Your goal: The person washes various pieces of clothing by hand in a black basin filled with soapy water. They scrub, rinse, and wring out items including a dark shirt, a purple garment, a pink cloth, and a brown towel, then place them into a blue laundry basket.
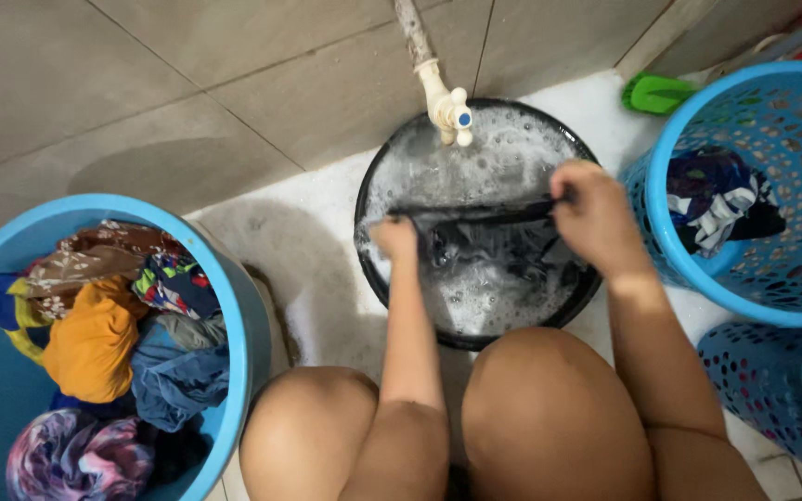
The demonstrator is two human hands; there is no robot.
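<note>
I crouch over a black basin (373, 269) of suds, under a tap (449, 109); my left hand (395, 239) and right hand (594, 215) stretch a dark cloth (485, 215) taut between them, just above the foam; each hand's fingers are curled tight around one end of it, so the cloth runs straight from fist to fist, its lower part trailing into the water; a blue tub (243, 306) of mixed clothes stands to my left; a blue basket (772, 288) with clothes stands to my right.
</note>
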